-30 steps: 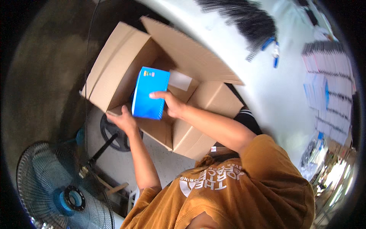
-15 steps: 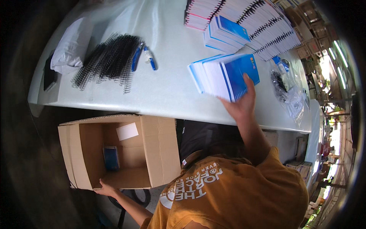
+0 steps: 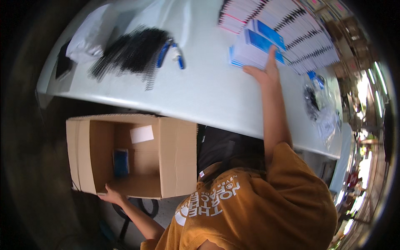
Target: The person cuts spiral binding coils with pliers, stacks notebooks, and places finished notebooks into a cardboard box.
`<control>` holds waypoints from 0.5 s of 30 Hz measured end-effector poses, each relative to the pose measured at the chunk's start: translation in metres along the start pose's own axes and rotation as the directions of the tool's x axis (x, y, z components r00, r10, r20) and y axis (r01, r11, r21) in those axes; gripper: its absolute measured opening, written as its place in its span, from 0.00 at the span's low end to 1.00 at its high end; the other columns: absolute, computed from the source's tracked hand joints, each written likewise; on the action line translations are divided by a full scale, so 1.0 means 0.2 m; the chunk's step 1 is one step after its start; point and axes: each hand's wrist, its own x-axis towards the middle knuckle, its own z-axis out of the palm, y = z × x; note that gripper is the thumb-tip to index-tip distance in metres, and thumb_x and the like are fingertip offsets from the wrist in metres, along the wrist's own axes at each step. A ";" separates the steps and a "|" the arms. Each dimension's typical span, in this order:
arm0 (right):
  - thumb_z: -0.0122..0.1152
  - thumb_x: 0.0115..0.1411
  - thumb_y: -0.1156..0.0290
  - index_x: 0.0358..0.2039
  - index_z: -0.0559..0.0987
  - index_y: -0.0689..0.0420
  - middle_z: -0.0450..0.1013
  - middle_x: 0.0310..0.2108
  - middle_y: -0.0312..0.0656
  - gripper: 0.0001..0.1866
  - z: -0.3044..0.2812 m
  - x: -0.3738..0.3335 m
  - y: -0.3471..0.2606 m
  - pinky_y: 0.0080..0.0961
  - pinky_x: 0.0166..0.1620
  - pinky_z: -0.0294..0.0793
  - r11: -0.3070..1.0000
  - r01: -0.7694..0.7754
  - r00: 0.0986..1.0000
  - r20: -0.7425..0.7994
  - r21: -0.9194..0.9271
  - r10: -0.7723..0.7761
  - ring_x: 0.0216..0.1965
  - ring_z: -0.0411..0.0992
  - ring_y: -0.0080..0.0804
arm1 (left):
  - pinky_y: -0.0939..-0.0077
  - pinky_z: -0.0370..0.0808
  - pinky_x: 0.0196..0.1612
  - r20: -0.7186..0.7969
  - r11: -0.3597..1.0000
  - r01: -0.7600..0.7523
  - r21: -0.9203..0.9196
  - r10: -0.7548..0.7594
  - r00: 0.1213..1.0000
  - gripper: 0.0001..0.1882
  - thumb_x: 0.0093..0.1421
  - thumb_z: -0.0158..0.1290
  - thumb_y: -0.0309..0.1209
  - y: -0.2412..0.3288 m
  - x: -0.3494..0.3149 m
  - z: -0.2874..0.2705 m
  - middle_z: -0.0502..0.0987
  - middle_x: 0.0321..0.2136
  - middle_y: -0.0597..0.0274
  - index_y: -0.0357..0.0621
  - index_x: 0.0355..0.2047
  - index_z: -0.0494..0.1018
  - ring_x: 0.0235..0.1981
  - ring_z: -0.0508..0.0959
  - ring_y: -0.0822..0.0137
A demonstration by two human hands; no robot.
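My right hand [image 3: 266, 71] reaches over the table and is closed on a stack of blue-covered notebooks [image 3: 259, 41], one digit at its near side and another over the top cover. Part of the grip is blurred. A second blue notebook [image 3: 271, 32] lies right behind this stack. Down at the left, my left hand [image 3: 111, 195] grips the near lower edge of an open cardboard box [image 3: 178, 158]. Inside the box lies a small dark blue notebook [image 3: 121, 163], and a white label [image 3: 141, 134] sits on its inner wall.
Rows of spiral-bound books [image 3: 298, 37] stand at the far right. Black spiral coils [image 3: 135, 52], blue-handled pliers [image 3: 163, 53], a blue-and-white pen-like tool [image 3: 178, 56] and a white wrapped bundle [image 3: 89, 39] lie on the table [image 3: 204, 91]. A clear plastic bag [image 3: 323, 110] is near the right edge.
My right hand has moved away from me with the notebook stack, bringing it up against the blue notebooks behind. My left hand stays on the box edge. The whole view has shifted slightly.
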 end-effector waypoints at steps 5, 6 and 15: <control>0.59 0.57 0.66 0.63 0.46 0.55 0.52 0.60 0.53 0.40 -0.32 -0.12 0.24 0.41 0.60 0.56 0.662 0.445 0.865 0.481 -0.603 -0.143 0.60 0.53 0.45 | 0.58 0.58 0.59 -0.231 0.758 -0.166 0.631 0.388 0.892 0.40 0.46 0.61 0.37 0.01 0.01 0.00 0.62 0.54 0.41 0.32 0.56 0.57 0.56 0.61 0.49; 0.58 0.57 0.67 0.63 0.45 0.56 0.50 0.60 0.55 0.40 -0.16 -0.29 0.31 0.41 0.61 0.53 0.792 0.331 0.934 0.299 -0.513 -0.196 0.61 0.51 0.45 | 0.57 0.57 0.59 -0.201 0.615 -0.241 0.751 0.560 0.803 0.40 0.46 0.61 0.39 0.23 -0.07 -0.03 0.62 0.54 0.44 0.34 0.56 0.57 0.57 0.59 0.49; 0.53 0.58 0.59 0.60 0.57 0.59 0.49 0.62 0.53 0.32 0.08 -0.56 0.58 0.48 0.62 0.42 -0.066 0.734 0.670 0.737 -0.676 -0.091 0.64 0.45 0.53 | 0.45 0.46 0.60 0.685 -0.380 0.843 -0.380 -0.728 -0.019 0.47 0.48 0.53 0.51 0.15 -0.14 0.78 0.49 0.59 0.44 0.39 0.61 0.46 0.61 0.50 0.50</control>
